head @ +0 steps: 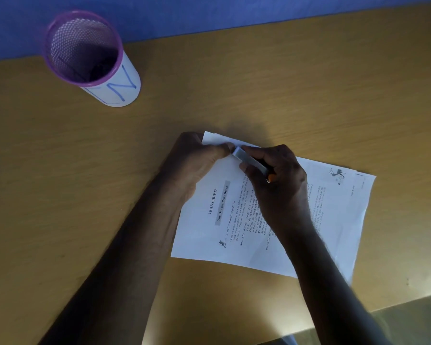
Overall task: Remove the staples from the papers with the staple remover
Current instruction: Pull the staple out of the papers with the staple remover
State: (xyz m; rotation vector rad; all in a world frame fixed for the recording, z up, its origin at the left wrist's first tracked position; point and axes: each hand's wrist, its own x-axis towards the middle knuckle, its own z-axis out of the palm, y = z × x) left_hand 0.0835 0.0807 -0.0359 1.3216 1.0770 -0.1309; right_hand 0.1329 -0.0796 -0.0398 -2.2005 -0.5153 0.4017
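Papers lie flat on the desk, skewed, far corner near the middle of the desk. Left hand is closed down on that top corner, thumb and fingers pressed onto the sheet edge, pinning it. Right hand is wrapped around the staple remover, pinching it between thumb and forefinger, metal nose pointed at the corner, just beside the left thumb. The staple itself is hidden under the fingers; can't tell if the nose is under it yet.

My read: this is the pry step on the corner staple. To do it well:
- keep the left hand pressing close to the staple so the sheets don't lift or tear
- get the nose under the staple's flat back, low angle to the page
- lever slowly, not a yank
- keep the left thumb out of the nose's line; it's very close now

The mesh cup sits well apart at the desk's far left, a likely place for pulled staples.
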